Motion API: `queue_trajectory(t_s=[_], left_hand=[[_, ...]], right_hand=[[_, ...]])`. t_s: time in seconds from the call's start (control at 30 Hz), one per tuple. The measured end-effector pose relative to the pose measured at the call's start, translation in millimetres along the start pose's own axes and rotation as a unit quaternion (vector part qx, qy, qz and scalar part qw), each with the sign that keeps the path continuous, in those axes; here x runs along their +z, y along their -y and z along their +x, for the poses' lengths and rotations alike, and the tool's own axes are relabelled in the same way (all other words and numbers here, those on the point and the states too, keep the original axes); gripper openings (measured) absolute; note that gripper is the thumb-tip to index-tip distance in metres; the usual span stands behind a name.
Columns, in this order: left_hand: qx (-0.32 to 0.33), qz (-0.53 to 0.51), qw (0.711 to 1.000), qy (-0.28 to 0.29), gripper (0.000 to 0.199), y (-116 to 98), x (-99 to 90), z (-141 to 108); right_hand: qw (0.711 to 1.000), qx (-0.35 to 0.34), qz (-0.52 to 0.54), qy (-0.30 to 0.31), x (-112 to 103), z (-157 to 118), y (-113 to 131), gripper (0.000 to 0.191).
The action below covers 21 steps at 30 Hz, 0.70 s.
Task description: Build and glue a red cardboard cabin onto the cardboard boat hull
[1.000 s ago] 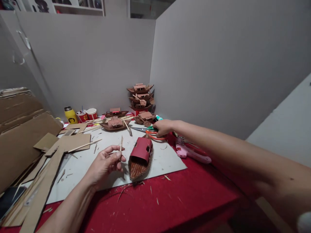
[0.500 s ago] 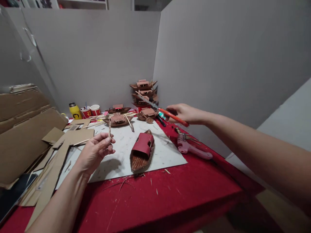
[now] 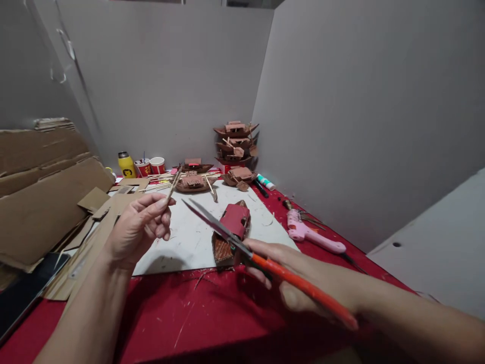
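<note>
Between the thumb and fingers of my left hand [image 3: 142,227] a thin wooden stick [image 3: 174,184] points up and to the right. My right hand [image 3: 299,273] grips a pair of scissors [image 3: 227,232] with orange handles; the blades reach toward the left hand, apart from the stick. Behind the scissors sits a model boat [image 3: 235,221] with a red curved roof, partly covered by blades and hand. It rests on a white board [image 3: 193,250].
Several finished model boats [image 3: 237,144] are stacked at the back corner. A pink glue gun [image 3: 314,237] lies on the red cloth at right. Cardboard pieces [image 3: 49,202] pile up at left. A yellow bottle [image 3: 126,164] and two red-and-white cups [image 3: 156,165] stand behind.
My right hand has come down and nearer with the scissors, now in front of the red-roofed boat. The stick in my left hand has tilted to the right. The view has shifted slightly.
</note>
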<state>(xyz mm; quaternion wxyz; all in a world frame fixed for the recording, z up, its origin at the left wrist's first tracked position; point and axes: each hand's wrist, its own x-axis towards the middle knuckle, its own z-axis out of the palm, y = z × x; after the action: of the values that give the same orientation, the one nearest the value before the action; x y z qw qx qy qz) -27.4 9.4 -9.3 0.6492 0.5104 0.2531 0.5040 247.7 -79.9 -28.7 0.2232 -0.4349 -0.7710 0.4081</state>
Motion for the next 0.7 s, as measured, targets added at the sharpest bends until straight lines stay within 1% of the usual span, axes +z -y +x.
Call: queue_trajectory(t_s=[0.07, 0.1, 0.2, 0.3, 0.4, 0.6, 0.7], left_hand=[[0.007, 0.004, 1.0, 0.009, 0.014, -1, 0.3, -1], [0.01, 0.005, 1.0, 0.013, 0.015, -2, 0.8, -1], [0.006, 0.006, 1.0, 0.025, 0.016, -3, 3.3, -3], [-0.016, 0.015, 0.999, 0.043, 0.014, -1, 6.0, -5], [-0.041, 0.029, 0.997, 0.059, 0.012, 3, 7.8, -6], [-0.066, 0.065, 0.993, 0.079, 0.02, 7, 8.7, -5], [-0.065, 0.066, 0.992, 0.08, 0.022, 9, 7.5, -4]], right_hand=[[0.999, -0.007, -0.02, 0.037, -2, 0, 6, 0.026], [0.999, -0.014, -0.027, 0.038, -3, 1, 9, 0.025], [0.996, -0.027, -0.085, 0.009, -5, 9, 17, 0.027], [0.989, 0.021, -0.149, 0.002, -3, 18, 26, 0.034], [0.982, 0.065, -0.179, 0.011, -1, 24, 33, 0.039], [0.978, 0.067, -0.195, 0.013, -1, 34, 40, 0.048], [0.973, 0.082, -0.215, 0.011, -1, 39, 41, 0.044]])
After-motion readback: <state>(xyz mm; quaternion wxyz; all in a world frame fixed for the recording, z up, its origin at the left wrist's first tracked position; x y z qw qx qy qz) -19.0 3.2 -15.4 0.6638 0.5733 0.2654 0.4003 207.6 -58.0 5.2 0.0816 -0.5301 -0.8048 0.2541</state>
